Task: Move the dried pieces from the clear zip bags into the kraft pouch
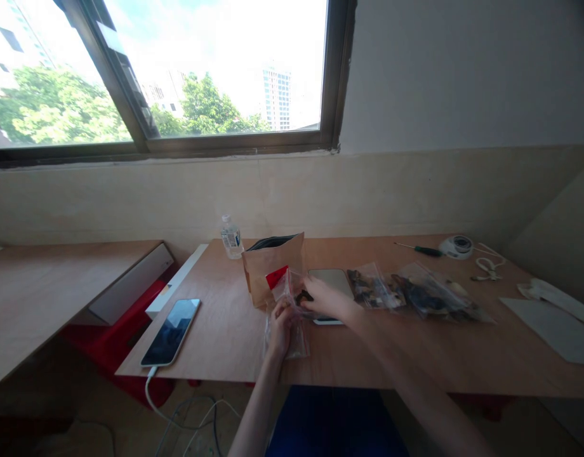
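Note:
My left hand [279, 327] is closed on the edge of a clear plastic zip bag [288, 339] with a red strip at its top, lying on the wooden desk [225, 336]. My right hand [323, 298] pinches a small dark item at the bag's mouth; I cannot make out what the item is. Just behind the hands stands an open brown paper bag [272, 266]. A flat grey device [331, 279] lies under my right hand.
A phone [171, 331] on a white cable lies at the desk's left. A water bottle [232, 237] stands at the back. Clear bags of dark pieces [416, 293] lie to the right, with a screwdriver [423, 250], tape roll [456, 246], scissors [487, 268] and papers [551, 320] beyond.

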`<move>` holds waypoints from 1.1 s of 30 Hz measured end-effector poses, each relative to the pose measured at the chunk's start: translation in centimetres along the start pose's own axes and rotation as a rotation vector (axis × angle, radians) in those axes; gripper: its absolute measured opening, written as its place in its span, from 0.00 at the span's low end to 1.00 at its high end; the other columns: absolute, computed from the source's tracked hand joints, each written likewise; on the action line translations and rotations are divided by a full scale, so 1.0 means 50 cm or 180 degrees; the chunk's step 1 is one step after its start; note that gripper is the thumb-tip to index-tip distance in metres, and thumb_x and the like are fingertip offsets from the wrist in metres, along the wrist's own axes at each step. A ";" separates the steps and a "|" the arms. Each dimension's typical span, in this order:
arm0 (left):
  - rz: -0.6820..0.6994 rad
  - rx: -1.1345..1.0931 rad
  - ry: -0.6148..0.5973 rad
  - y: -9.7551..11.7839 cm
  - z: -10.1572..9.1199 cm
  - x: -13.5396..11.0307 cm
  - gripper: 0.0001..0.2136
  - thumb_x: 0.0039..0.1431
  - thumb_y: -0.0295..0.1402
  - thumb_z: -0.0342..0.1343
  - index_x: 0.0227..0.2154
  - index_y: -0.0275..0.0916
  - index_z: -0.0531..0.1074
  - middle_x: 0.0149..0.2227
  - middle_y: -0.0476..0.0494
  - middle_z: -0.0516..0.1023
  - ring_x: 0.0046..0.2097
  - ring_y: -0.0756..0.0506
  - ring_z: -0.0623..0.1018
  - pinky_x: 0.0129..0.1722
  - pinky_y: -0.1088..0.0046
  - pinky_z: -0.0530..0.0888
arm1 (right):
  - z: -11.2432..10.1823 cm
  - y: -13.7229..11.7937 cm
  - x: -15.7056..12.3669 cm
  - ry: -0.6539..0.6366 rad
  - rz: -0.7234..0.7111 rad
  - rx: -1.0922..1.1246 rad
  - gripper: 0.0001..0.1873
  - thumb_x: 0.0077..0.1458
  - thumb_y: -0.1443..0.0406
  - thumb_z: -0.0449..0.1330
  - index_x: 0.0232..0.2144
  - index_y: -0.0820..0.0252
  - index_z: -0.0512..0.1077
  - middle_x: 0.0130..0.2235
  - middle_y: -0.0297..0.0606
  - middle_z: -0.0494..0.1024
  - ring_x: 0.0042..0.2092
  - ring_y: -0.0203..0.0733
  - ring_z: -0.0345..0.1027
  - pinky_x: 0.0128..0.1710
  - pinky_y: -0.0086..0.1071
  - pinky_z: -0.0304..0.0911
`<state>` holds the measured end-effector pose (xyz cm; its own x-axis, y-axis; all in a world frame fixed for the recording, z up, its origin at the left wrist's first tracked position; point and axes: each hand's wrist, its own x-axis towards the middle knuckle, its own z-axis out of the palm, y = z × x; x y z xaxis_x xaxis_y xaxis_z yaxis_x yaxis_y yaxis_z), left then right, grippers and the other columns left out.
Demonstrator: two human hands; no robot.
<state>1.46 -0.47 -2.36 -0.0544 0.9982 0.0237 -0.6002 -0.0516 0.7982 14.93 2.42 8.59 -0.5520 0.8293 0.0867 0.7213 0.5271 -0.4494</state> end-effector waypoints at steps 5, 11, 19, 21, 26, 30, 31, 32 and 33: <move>-0.0004 -0.0101 -0.0038 -0.002 -0.003 0.000 0.13 0.46 0.31 0.60 0.38 0.39 0.73 0.32 0.49 0.76 0.30 0.51 0.73 0.29 0.77 0.69 | -0.030 -0.003 -0.003 0.0103 -0.0265 0.0348 0.09 0.46 0.69 0.61 0.34 0.63 0.71 0.37 0.42 0.74 0.40 0.42 0.67 0.38 0.30 0.60; 0.0052 -0.0072 -0.0049 -0.001 0.002 -0.002 0.10 0.45 0.30 0.61 0.33 0.40 0.74 0.30 0.50 0.75 0.29 0.51 0.73 0.29 0.77 0.70 | -0.055 -0.013 0.006 0.0438 -0.0208 0.1301 0.11 0.49 0.64 0.59 0.37 0.61 0.71 0.35 0.37 0.76 0.34 0.37 0.69 0.34 0.29 0.63; -0.0108 -0.0263 -0.0247 0.013 0.009 -0.004 0.22 0.48 0.33 0.60 0.49 0.40 0.69 0.42 0.40 0.78 0.44 0.41 0.77 0.40 0.67 0.73 | -0.099 0.014 0.041 0.0737 -0.0269 0.2054 0.16 0.46 0.59 0.63 0.37 0.62 0.70 0.37 0.39 0.76 0.36 0.37 0.70 0.37 0.31 0.66; -0.0136 -0.0280 -0.0257 0.012 0.007 -0.003 0.23 0.48 0.33 0.60 0.49 0.39 0.69 0.42 0.39 0.78 0.44 0.40 0.77 0.40 0.67 0.73 | -0.118 0.017 0.057 0.0946 -0.0315 0.2325 0.18 0.46 0.58 0.63 0.38 0.63 0.70 0.37 0.39 0.76 0.36 0.37 0.70 0.38 0.32 0.66; -0.0175 -0.0306 -0.0367 0.011 0.002 -0.002 0.22 0.51 0.33 0.58 0.50 0.38 0.68 0.43 0.37 0.78 0.44 0.41 0.77 0.42 0.65 0.73 | -0.169 -0.011 0.117 0.1974 -0.0448 0.2402 0.18 0.49 0.57 0.61 0.39 0.62 0.68 0.37 0.39 0.76 0.38 0.38 0.70 0.39 0.31 0.66; -0.0167 -0.0359 -0.0379 0.013 0.004 -0.003 0.22 0.51 0.32 0.58 0.50 0.38 0.68 0.43 0.37 0.78 0.45 0.40 0.77 0.43 0.64 0.73 | -0.170 -0.054 0.153 0.2639 -0.0694 0.1991 0.15 0.51 0.59 0.59 0.39 0.60 0.67 0.39 0.38 0.75 0.39 0.36 0.70 0.39 0.30 0.66; -0.0164 -0.0365 -0.0371 0.013 0.004 -0.003 0.22 0.50 0.32 0.58 0.50 0.38 0.68 0.42 0.37 0.78 0.45 0.40 0.77 0.44 0.63 0.73 | -0.163 -0.062 0.157 0.2632 -0.0780 0.1853 0.14 0.52 0.59 0.59 0.40 0.60 0.67 0.40 0.38 0.74 0.39 0.36 0.69 0.39 0.29 0.66; -0.0160 -0.0371 -0.0368 0.013 0.005 -0.003 0.22 0.50 0.32 0.58 0.50 0.38 0.68 0.42 0.37 0.78 0.45 0.40 0.77 0.44 0.63 0.73 | -0.154 -0.067 0.160 0.2565 -0.0869 0.1704 0.13 0.53 0.59 0.58 0.40 0.59 0.67 0.41 0.38 0.74 0.40 0.36 0.69 0.40 0.29 0.66; -0.0159 -0.0380 -0.0373 0.013 0.005 -0.003 0.21 0.51 0.32 0.58 0.50 0.38 0.68 0.42 0.38 0.78 0.45 0.40 0.77 0.45 0.63 0.72 | -0.144 -0.070 0.161 0.2478 -0.0955 0.1549 0.12 0.54 0.60 0.57 0.40 0.59 0.67 0.41 0.38 0.73 0.41 0.37 0.69 0.40 0.29 0.66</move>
<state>1.27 -0.66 -1.68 0.0672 0.9958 0.0614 -0.6908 0.0020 0.7231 10.96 8.57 17.25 -0.1268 0.6556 0.7444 0.2464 0.7478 -0.6166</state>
